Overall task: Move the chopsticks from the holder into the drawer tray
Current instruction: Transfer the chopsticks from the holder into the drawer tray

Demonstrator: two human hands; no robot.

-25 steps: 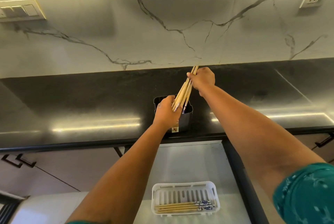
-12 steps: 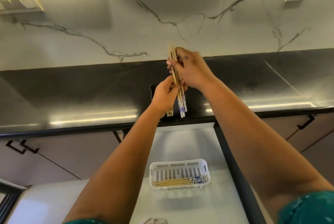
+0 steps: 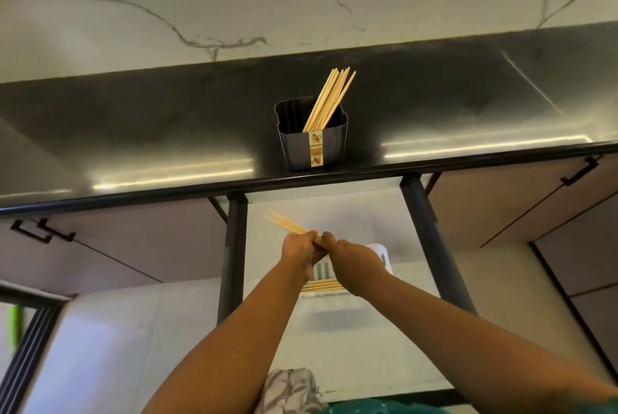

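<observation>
chopsticks [image 3: 287,225] near-level, tips up-left, in hands [image 3: 329,254]

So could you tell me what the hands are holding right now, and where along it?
Both the left hand and right hand grip a small bundle of chopsticks near one end; the other end sticks out up-left.

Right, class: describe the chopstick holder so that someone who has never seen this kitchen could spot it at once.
Find the long black countertop below the marble wall. Near its front edge, above the open drawer, stands the holder: a dark, squarish, open-topped tub. It is the only container on the counter, with a patterned label strip down its front and pale wooden chopsticks leaning out to the right.
</observation>
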